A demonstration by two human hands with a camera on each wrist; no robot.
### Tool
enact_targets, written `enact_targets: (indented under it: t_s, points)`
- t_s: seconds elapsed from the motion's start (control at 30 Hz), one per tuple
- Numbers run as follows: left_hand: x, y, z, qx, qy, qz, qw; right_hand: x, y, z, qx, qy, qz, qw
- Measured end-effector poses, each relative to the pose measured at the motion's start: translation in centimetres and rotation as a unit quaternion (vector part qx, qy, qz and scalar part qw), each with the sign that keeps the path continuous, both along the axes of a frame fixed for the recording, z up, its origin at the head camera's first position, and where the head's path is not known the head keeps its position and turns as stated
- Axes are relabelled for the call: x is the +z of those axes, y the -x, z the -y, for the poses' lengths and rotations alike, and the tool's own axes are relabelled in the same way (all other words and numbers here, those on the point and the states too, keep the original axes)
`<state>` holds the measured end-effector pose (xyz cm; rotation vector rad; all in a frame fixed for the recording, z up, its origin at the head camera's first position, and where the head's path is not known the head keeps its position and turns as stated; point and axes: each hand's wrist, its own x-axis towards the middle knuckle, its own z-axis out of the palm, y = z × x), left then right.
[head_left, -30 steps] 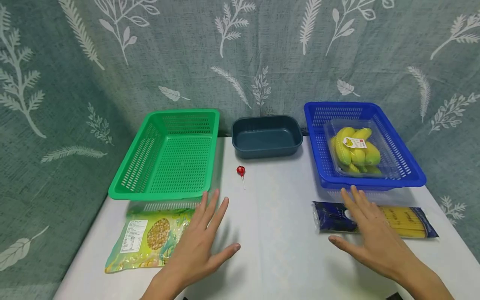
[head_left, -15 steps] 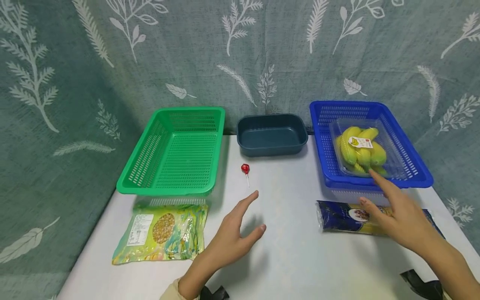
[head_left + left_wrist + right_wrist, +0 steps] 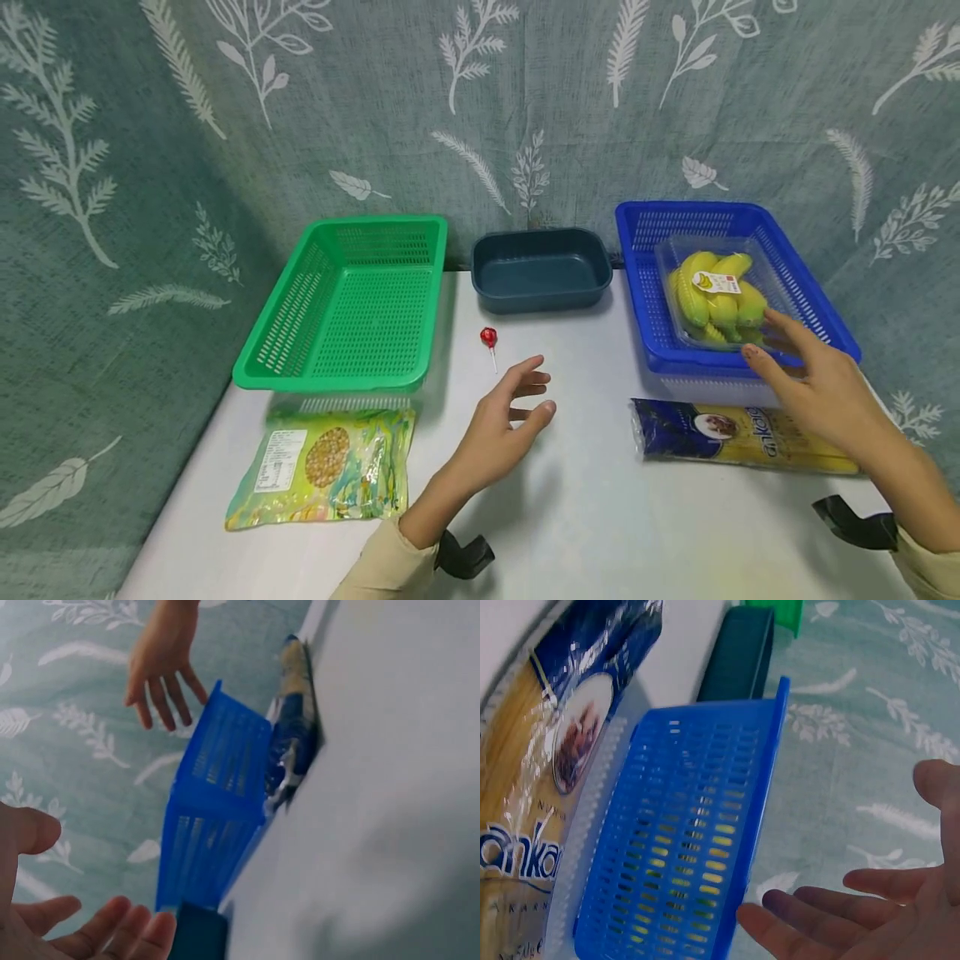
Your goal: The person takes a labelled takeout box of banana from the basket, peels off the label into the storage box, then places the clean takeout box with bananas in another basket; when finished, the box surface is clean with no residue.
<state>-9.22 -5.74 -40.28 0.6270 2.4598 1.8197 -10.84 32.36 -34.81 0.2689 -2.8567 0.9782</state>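
In the head view my right hand (image 3: 825,383) hovers at the near right rim of the blue basket (image 3: 656,360), fingers loosely bent beside a clear box of bananas (image 3: 716,292). The right wrist view has its fingers spread above the basket wall, holding nothing. My left hand (image 3: 498,429) is in the air over the middle of the table, relaxed and holding nothing, close to a red lollipop (image 3: 488,337). A bag of spaghetti (image 3: 738,433) lies in front of the blue basket, partly behind the right hand.
A green basket (image 3: 431,333) stands at the back left, with a green and yellow bag (image 3: 326,467) showing round kernels in front of it. Between the baskets sits a dark teal tub (image 3: 542,298). A leaf-patterned curtain (image 3: 420,108) rises behind the white table (image 3: 585,517).
My left hand has moved right, away from the kernel bag toward the table's middle. The right hand has shifted right and up to the blue basket's rim, and its fingers have bent.
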Motion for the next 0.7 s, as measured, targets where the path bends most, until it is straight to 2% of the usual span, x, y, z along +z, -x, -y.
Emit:
enact_targets:
  t_s: [0.23,0.4,0.53,0.7]
  points:
    - [0.0,1.8,-1.7,0.014,-0.013,0.023,0.9995,0.3,1.5,-1.1,-0.021,0.001,-0.018,0.9996]
    - [0.0,3.0,-3.0,0.026,-0.03,0.045,0.9982,0.9,2.7,-1.6,-0.039,-0.024,-0.021,0.9987]
    - [0.0,3.8,-4.0,0.027,-0.038,0.065,0.9968,1.5,3.7,-1.7,-0.058,-0.038,-0.01,0.9975]
    - [0.1,4.5,-5.2,0.027,-0.046,0.088,0.9947,2.1,4.8,-2.2,-0.056,-0.036,0.009,0.9978]
